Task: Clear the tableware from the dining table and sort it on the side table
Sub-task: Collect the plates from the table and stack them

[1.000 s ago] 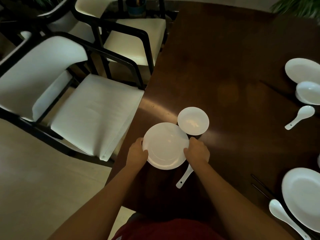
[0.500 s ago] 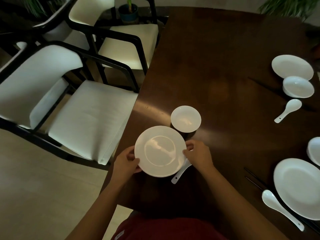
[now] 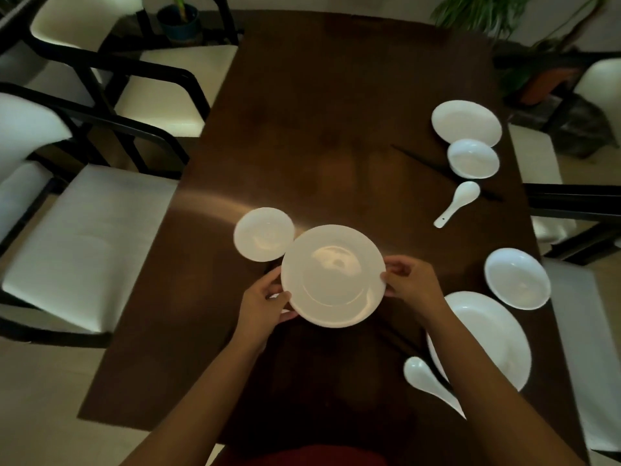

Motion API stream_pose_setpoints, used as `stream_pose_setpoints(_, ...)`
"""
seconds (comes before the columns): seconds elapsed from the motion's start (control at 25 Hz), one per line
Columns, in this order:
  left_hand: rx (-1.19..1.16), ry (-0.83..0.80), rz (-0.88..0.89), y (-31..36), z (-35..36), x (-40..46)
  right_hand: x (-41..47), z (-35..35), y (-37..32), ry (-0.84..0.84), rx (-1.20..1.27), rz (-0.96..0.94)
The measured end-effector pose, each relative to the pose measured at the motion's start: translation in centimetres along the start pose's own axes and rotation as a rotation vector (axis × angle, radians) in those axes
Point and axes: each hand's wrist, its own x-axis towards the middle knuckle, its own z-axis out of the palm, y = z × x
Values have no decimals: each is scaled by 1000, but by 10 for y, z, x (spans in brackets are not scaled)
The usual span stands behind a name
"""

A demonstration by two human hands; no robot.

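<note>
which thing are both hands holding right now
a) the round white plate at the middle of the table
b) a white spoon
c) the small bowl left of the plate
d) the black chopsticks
a: the left hand and the right hand grip opposite edges of the round white plate, while the small bowl sits untouched beside it.

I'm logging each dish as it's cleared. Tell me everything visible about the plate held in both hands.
The plate is round, plain white and glossy, seemingly ceramic, with a wide rim around a shallow centre well. It looks empty and faces up, roughly level. The left hand and right hand grip opposite edges, above the dark table, beside a small bowl.
</note>
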Motion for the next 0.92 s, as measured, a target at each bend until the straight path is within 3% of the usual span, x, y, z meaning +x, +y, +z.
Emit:
stream_pose_setpoints(0.32, 79, 93, 1, -24, 92, 46, 66, -60, 35, 6, -127, 44)
stream_pose_setpoints(0.56, 208, 182, 29, -33, 102, 63, 88, -59, 39, -8, -185, 18)
stream_pose_setpoints(0.92, 162, 203, 3, -38, 102, 65, 56, -95, 53, 51, -147, -19)
